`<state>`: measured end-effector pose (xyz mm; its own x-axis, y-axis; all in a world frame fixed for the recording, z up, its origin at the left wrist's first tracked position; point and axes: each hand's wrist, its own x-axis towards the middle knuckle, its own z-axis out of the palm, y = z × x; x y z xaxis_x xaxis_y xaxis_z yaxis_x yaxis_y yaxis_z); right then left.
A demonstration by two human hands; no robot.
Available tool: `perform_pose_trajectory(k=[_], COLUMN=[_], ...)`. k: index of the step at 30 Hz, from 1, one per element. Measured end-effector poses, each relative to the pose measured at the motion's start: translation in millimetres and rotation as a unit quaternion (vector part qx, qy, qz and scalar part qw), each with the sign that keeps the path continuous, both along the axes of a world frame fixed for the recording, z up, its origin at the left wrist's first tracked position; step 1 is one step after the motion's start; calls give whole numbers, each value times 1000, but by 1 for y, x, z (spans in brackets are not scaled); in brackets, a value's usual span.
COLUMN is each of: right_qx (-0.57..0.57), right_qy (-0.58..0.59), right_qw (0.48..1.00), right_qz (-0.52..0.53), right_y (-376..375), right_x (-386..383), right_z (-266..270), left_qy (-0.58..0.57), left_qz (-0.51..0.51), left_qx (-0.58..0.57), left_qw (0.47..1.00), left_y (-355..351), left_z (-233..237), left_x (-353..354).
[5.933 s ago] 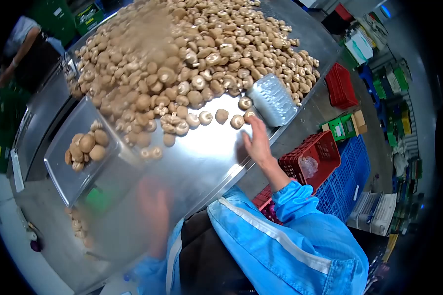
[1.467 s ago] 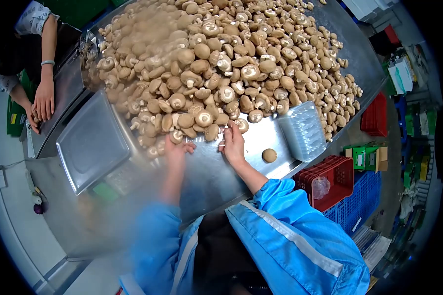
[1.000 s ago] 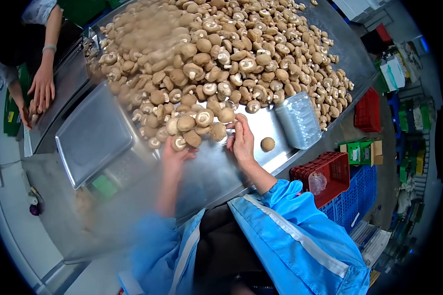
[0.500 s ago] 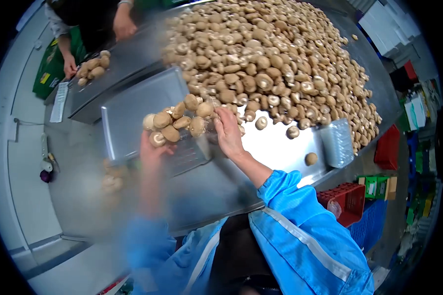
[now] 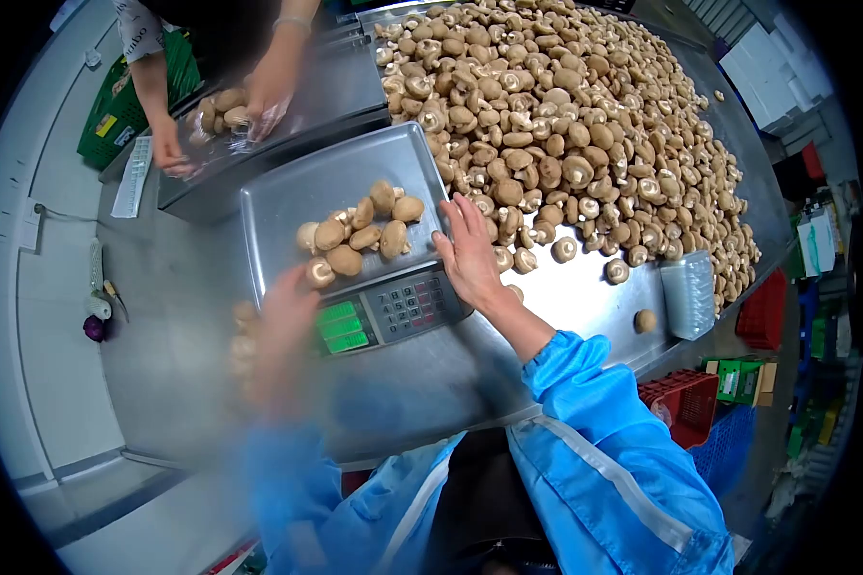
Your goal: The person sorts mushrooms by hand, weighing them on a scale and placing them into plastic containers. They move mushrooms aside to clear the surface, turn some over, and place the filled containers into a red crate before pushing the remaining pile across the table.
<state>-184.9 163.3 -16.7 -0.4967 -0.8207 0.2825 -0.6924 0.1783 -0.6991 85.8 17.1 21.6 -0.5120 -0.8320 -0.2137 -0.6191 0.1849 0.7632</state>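
A group of brown-capped mushrooms (image 5: pixel 360 228) rests on the metal pan of a digital scale (image 5: pixel 292 196); any clear tray beneath them is hard to make out. The scale's green display (image 5: pixel 341 326) is lit beside its keypad. My right hand (image 5: pixel 470 254) is open at the pan's right edge, fingers stretched out and holding nothing. Near the leftmost mushrooms is my left hand (image 5: pixel 290 311), smeared by blur, so its fingers cannot be read. More mushrooms (image 5: pixel 244 345) show hazily to its left on the metal table.
A large mushroom heap (image 5: pixel 566 125) covers the table's far right. Stacked clear plastic trays (image 5: pixel 688 295) stand at its near edge. Across the table, a co-worker's hands (image 5: pixel 270 86) handle film-covered mushrooms (image 5: pixel 222 113). Red (image 5: pixel 681 395) and blue crates (image 5: pixel 727 446) sit at lower right.
The mushrooms went from between my hands down onto the scale, and my right hand let go. The scale's display is now visible. The co-worker's hands now stretch film over mushrooms.
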Motion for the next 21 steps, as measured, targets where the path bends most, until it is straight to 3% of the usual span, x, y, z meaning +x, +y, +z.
perform_pose_trajectory(k=[2,5,8,11,14,17,21], right_qx=[-7,-42,-89,-123,-120,-115,-169], right_qy=[-6,13,72,109,117,75,43], right_qw=[1000,998,990,978,976,979,980], right_qz=[7,34,83,128,138,153,91], right_y=[5,3,-16,-43,-66,-70,-65], right_x=[-2,-1,2,6,7,17,31], right_z=[6,22,39,54,46,26,20], left_qy=[-47,25,144,202,198,128,82], left_qz=[51,126,144,114,54,38,61], left_qx=[38,-75,-164,-208,-289,-286,-368], left_qw=[997,989,965,950,935,949,924], left_y=[-1,-25,-22,-19,-15,8,18], left_z=[9,-6,12,1,-18,-13,-26], left_x=[9,24,-11,-43,-70,-94,-103])
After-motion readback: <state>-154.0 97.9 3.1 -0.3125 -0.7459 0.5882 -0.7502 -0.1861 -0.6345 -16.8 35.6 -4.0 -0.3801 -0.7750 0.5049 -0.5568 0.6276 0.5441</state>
